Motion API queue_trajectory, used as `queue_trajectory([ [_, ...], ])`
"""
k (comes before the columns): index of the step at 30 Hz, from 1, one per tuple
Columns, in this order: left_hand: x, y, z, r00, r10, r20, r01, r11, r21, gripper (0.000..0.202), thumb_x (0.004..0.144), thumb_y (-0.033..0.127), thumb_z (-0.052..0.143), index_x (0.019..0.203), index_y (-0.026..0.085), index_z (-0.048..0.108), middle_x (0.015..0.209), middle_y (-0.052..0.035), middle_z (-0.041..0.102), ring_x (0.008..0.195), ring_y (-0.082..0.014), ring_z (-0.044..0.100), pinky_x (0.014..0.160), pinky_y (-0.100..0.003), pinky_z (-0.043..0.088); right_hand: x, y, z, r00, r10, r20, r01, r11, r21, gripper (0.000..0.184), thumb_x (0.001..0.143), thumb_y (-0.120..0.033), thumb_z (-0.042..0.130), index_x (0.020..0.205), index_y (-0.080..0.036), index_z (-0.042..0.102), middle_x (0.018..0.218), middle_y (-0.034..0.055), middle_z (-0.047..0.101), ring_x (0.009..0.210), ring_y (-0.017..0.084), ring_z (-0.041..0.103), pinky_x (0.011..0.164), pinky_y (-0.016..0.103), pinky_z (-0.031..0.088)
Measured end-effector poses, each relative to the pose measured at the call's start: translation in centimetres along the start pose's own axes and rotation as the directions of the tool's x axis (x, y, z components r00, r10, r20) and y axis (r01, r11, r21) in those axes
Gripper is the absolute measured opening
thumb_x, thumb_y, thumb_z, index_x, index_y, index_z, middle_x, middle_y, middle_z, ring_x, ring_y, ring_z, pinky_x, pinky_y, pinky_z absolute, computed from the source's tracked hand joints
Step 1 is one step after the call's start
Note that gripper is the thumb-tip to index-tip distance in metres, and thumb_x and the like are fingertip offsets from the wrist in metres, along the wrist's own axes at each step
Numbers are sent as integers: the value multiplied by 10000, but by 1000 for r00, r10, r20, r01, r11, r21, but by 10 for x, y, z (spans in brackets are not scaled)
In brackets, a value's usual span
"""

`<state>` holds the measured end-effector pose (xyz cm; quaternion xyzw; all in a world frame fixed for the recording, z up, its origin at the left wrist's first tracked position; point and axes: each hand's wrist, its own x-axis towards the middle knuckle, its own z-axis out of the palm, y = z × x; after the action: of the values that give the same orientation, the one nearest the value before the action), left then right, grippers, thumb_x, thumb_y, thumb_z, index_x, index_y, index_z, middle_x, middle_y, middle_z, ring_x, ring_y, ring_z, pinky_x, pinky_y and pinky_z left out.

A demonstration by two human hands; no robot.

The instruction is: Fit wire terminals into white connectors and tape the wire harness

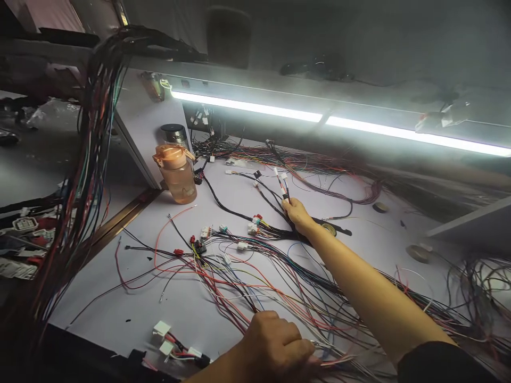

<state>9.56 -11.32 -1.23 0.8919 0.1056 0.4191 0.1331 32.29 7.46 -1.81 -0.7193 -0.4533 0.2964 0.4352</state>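
Note:
My right hand (297, 215) reaches out over the table with its fingers closed on a black-taped cable branch. Small white connectors (284, 177) stick up beyond its fingertips. Near the front edge my left hand (275, 343) is curled into a fist around some thin wires, whose metal-tipped ends (317, 344) show beside the thumb; its palm side is hidden. Between the two hands runs a wide wiring harness (279, 250) with red, black, white and blue wires. White connectors (252, 229) and a red connector (178, 252) lie along it.
An orange-lidded bottle (179, 178) stands at the left, before a dark-lidded one (174, 133). Thick wire bundles hang from the shelf (99, 106). Tape rolls (418, 254) lie at the right. A white-connector lead (170, 340) rests in front. A light tube (247, 106) spans the back.

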Motion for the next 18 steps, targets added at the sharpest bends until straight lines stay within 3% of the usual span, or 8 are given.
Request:
queue_trajectory([
  [5, 6, 1, -4, 1000, -8, -17, 8, 1000, -15, 237, 931, 274, 441, 785, 168, 596, 512, 28, 501, 430, -101, 431, 426, -277, 246, 3, -2, 3, 1000, 29, -8, -29, 1000, -8, 307, 637, -394, 653, 825, -170, 561, 609, -45, 501, 560, 108, 435, 555, 234, 357],
  [8, 8, 0, -4, 999, 5, -37, -5, 1000, -9, 236, 933, 270, 436, 795, 166, 596, 496, 31, 487, 423, -97, 422, 427, -276, 228, 4, -4, 9, 999, 43, -29, -45, 997, -68, 356, 626, -431, 694, 845, -165, 605, 640, -22, 553, 602, 130, 491, 577, 239, 376],
  [12, 6, -1, -2, 1000, -1, -26, 1, 1000, -9, 246, 931, 280, 437, 768, 168, 583, 511, 26, 502, 436, -98, 441, 430, -275, 234, 7, -9, 13, 996, 59, -64, -69, 981, -181, 400, 741, -573, 588, 697, -178, 627, 604, 24, 574, 627, 171, 530, 598, 265, 371],
  [18, 3, 1, -4, 999, -21, 33, 21, 1000, 1, 218, 913, 275, 466, 746, 172, 563, 520, 24, 508, 445, -94, 453, 452, -261, 261, 9, -8, 10, 997, 28, -74, -47, 962, -268, 543, 846, -655, 391, 738, -177, 624, 639, 21, 589, 578, 147, 503, 561, 253, 360],
])
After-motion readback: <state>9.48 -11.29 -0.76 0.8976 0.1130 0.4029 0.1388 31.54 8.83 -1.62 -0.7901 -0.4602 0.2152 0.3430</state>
